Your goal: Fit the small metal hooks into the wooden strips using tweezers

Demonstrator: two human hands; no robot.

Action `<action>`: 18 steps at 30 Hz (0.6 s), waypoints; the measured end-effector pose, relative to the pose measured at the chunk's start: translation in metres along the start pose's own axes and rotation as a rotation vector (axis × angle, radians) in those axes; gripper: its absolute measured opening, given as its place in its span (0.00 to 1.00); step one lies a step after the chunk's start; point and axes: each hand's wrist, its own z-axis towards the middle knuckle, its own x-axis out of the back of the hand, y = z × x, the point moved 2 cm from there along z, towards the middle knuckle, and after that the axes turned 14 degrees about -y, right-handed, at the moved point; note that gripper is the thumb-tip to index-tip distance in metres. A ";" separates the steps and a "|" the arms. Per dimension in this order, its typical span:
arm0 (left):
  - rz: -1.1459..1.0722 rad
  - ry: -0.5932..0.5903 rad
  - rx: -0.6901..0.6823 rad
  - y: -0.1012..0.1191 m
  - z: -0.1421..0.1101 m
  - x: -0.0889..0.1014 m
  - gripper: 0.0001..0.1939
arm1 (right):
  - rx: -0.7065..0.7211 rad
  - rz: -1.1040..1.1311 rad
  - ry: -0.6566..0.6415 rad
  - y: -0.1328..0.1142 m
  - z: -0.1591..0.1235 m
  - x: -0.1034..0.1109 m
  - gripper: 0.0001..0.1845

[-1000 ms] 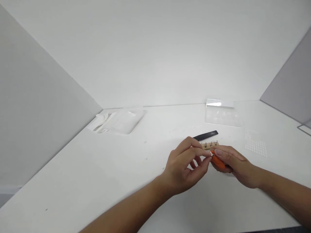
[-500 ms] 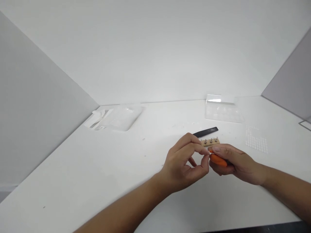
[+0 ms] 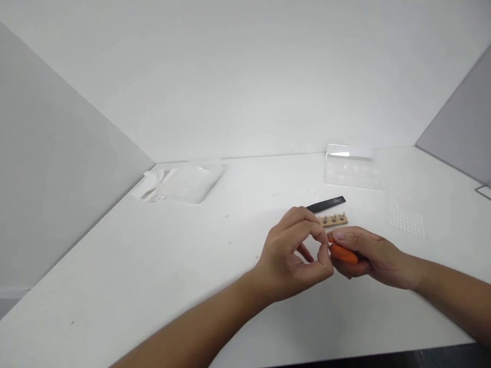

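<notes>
My right hand (image 3: 368,255) is wrapped around a small orange-handled tool (image 3: 343,253), whose kind I cannot make out because the fingers cover much of it. My left hand (image 3: 295,253) meets its metallic tip with thumb and forefinger pinched on a tiny pale piece (image 3: 329,244), too small to name. Just behind the hands lies a short wooden strip (image 3: 333,220) carrying several small metal posts with clear tips. A black nail file (image 3: 326,204) rests beyond the strip, its left end hidden by my left hand.
At the back right stands a clear plastic box (image 3: 353,171) with its lid raised. A sheet of clear round dots (image 3: 406,217) lies to the right. Clear plastic packaging (image 3: 192,184) is at the back left. White walls border the table.
The view has shifted slightly. My left fingertips have moved a little against the tool's tip, while both hands keep nearly the same place and hold.
</notes>
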 end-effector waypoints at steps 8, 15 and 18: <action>-0.122 -0.064 0.173 0.002 0.001 -0.001 0.07 | -0.003 0.070 -0.021 -0.001 0.001 -0.003 0.26; -0.166 -0.024 0.148 0.002 0.001 -0.002 0.07 | -0.023 0.296 -0.103 -0.003 0.000 -0.010 0.29; -0.179 -0.004 0.125 0.002 0.000 -0.003 0.09 | -0.012 0.300 -0.083 -0.004 0.000 -0.010 0.30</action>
